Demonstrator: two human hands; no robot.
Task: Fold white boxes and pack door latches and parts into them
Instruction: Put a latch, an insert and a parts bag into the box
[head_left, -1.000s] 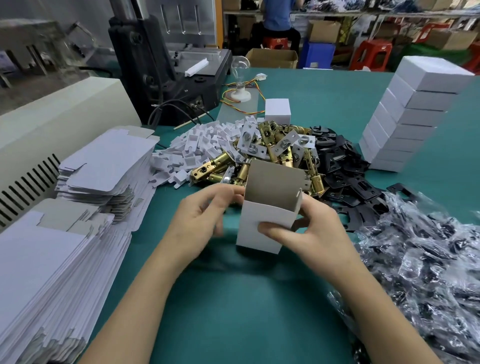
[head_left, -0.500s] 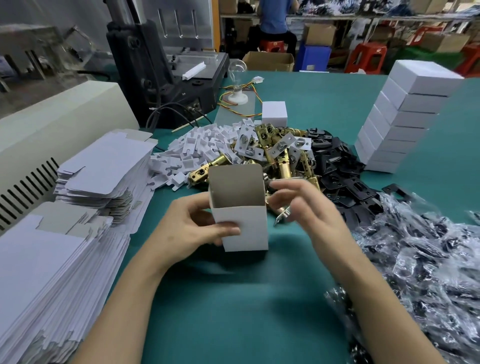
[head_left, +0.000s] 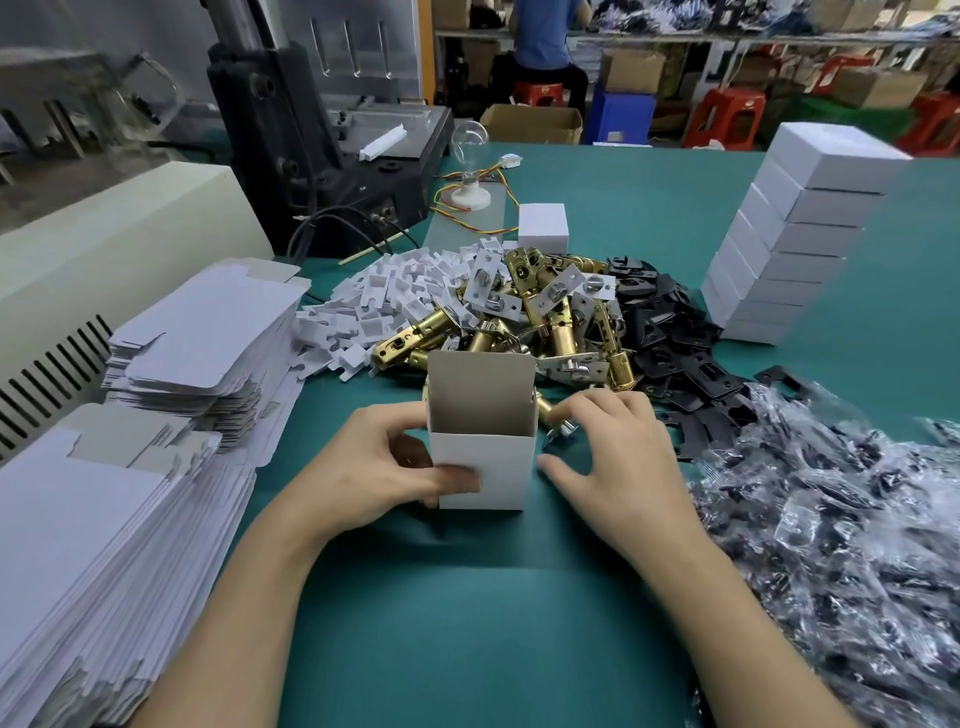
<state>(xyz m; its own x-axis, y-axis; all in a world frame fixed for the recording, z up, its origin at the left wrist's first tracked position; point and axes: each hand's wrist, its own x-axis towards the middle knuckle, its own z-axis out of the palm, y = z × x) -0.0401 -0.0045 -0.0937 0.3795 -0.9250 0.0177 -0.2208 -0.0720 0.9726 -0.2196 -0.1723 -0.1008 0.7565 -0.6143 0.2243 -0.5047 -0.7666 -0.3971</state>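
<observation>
While box (head_left: 485, 470) is gripped upright by left hand (head_left: 374, 460) for loading, a latch (head_left: 544, 409) is pinched by right hand (head_left: 623, 457).

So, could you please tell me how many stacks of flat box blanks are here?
2: the near stack at the left edge and the far stack just behind it. More may lie outside the frame.

Table (head_left: 467, 623): green, spread before you.
Your left: flat box blanks (head_left: 104, 519).
Centre: latches (head_left: 550, 322), white plastic pieces (head_left: 384, 296), black plates (head_left: 675, 338).
Your right: bagged parts (head_left: 831, 545), folded boxes (head_left: 795, 239).
</observation>
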